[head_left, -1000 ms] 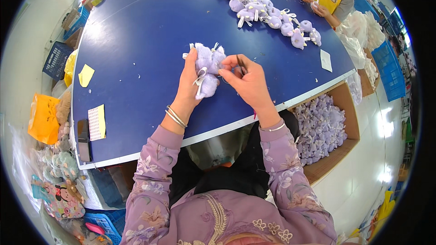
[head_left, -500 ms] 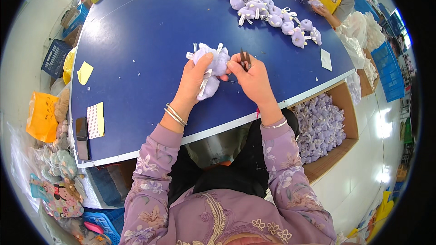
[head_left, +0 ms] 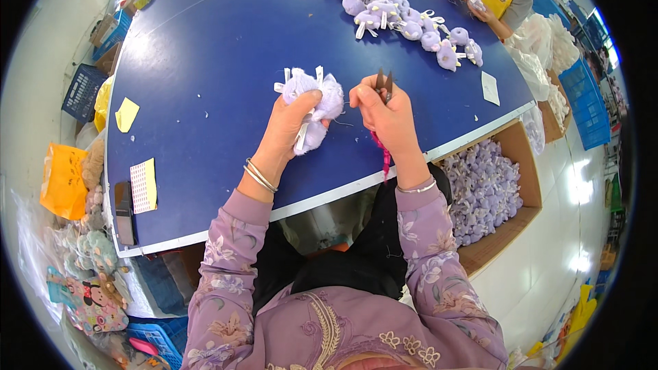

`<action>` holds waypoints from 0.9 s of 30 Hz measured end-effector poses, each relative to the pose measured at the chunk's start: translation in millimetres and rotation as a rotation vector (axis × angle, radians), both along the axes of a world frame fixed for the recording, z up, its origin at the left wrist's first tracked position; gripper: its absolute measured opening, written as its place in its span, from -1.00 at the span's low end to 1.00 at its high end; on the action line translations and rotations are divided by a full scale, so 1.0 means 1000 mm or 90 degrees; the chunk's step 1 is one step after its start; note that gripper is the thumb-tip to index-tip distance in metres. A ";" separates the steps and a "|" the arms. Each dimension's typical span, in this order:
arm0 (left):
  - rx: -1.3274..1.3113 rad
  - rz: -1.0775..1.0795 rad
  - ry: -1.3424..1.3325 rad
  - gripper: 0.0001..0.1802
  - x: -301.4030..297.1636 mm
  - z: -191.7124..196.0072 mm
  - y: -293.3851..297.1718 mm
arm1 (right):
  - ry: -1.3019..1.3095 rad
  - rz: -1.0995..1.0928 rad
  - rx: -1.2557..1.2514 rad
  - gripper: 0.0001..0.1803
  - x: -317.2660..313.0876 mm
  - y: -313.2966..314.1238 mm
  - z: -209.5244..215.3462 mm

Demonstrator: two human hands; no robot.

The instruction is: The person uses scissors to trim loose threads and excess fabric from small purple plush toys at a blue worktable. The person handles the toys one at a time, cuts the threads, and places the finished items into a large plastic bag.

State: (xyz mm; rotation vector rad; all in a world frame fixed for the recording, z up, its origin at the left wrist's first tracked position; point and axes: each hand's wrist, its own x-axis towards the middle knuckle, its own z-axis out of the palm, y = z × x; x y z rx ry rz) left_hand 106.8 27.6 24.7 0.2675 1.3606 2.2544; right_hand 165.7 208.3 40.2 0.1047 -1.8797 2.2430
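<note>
My left hand is closed round a few small lilac plush pieces with white ribbon tags, held over the blue table. To its right, my right hand is closed on a pair of dark thread snips, their blades pointing away from me. Its thumb and forefinger are pinched together on what looks like a thin thread running to the plush; a needle cannot be made out. A pink wrapped handle or strip hangs below the right palm.
Finished-looking lilac plush pieces lie in a long pile at the far right of the table. A co-worker sits beyond it. A cardboard box of lilac pieces stands at right. A phone and paper sheet lie left.
My right hand has drawn away to the right from the plush, and the snips now show more upright. The pink strip has come into view. The left hand keeps its hold.
</note>
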 end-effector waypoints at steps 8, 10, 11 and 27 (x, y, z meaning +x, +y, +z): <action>-0.049 0.001 0.042 -0.72 0.006 0.004 0.002 | 0.029 -0.016 0.109 -0.81 -0.003 -0.008 -0.010; -0.031 0.002 0.038 -0.77 0.007 0.005 0.003 | -0.040 0.060 -0.053 -0.81 -0.002 -0.003 -0.011; -0.033 0.005 0.039 -0.74 0.006 0.003 0.003 | -0.041 0.074 -0.083 -0.80 -0.002 -0.004 -0.010; -0.035 0.021 0.044 -0.73 0.007 0.002 0.002 | 0.056 -0.050 0.166 -0.84 0.002 -0.010 -0.002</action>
